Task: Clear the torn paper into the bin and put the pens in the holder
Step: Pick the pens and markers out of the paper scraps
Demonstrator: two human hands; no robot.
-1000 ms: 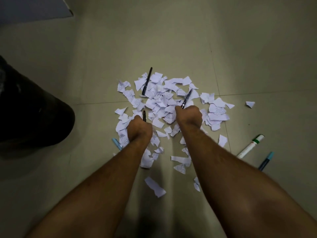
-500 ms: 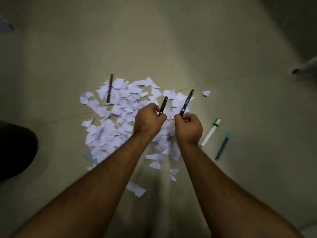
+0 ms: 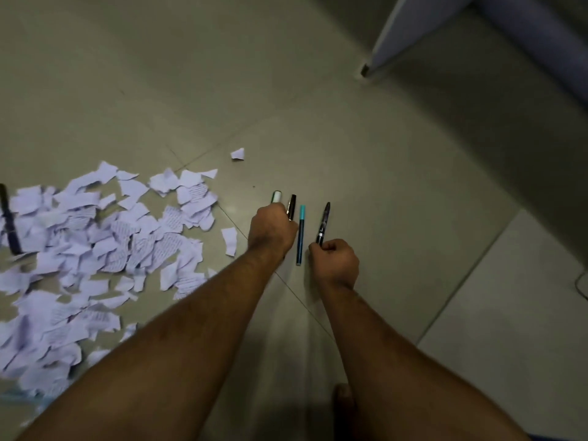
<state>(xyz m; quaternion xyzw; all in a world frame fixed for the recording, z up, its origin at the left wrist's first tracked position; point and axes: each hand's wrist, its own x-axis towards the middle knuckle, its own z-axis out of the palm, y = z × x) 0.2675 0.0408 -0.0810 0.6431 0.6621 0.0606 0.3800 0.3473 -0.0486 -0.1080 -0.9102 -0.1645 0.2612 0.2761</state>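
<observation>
From the head view, the left hand [image 3: 270, 229] clenched a black pen [image 3: 291, 206] over the white marker [image 3: 276, 197]; the right hand [image 3: 334, 261] grasped a dark pen [image 3: 324, 222]. A teal pen [image 3: 300, 233] lay on the floor between them. Torn white paper scraps [image 3: 105, 237] lay at nine o'clock. Adding the marker could loosen the left hand's hold on its pen.

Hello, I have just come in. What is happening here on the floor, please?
A person is gathering pens from a tiled floor. The right hand holds a dark pen. The left hand holds a black pen with a metal clip and is over a white marker; whether it grips the marker is unclear. A teal-capped pen lies between the hands. The torn white paper pieces lie uncollected, with another black pen among them. No bin or holder is visible.
</observation>
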